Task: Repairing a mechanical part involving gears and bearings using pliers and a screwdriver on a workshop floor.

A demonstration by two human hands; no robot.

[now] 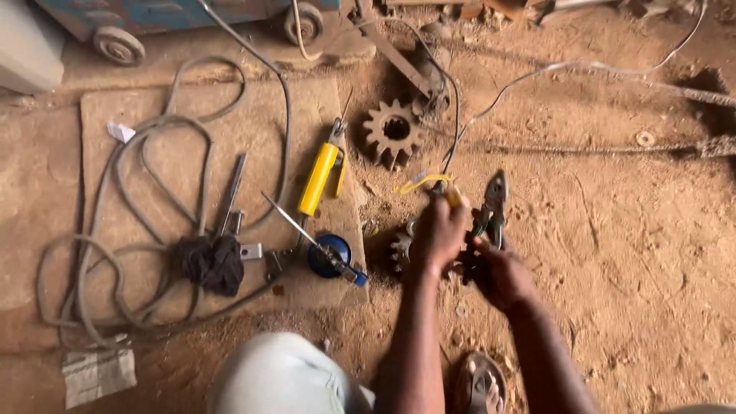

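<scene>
The pliers (pixel 493 205) stand just right of the frame's centre, nose up and open, above a small toothed gear (pixel 400 247) lying on the dirt floor (pixel 629 253) directly left of your hands. Your right hand (pixel 502 272) is closed around the plier handles; your left hand (pixel 438 230) is closed on a thin yellow-ended piece (pixel 454 196) beside the nose, with a yellow wire (pixel 420 182) curling off to its left. What exactly sits between the fingers (pixel 458 218) is too small to tell.

To do this well, I judge you should bring the piece fully between the plier nose before squeezing, hold it steady with the left hand close to the bite, and keep your fingertips out of the closing nose. Squeeze evenly, not in jerks, so the piece does not twist or spring away into the dirt.

Further out, a larger rusty gear (pixel 393 132) lies up and left of centre, with a yellow-handled tool (pixel 320 178) beside it. A blue round cap (pixel 328 254), a screwdriver (pixel 307 234) and a dark rag (pixel 211 263) lie on a board (pixel 100 138) at left, among loops of grey cable (pixel 123 199).
</scene>
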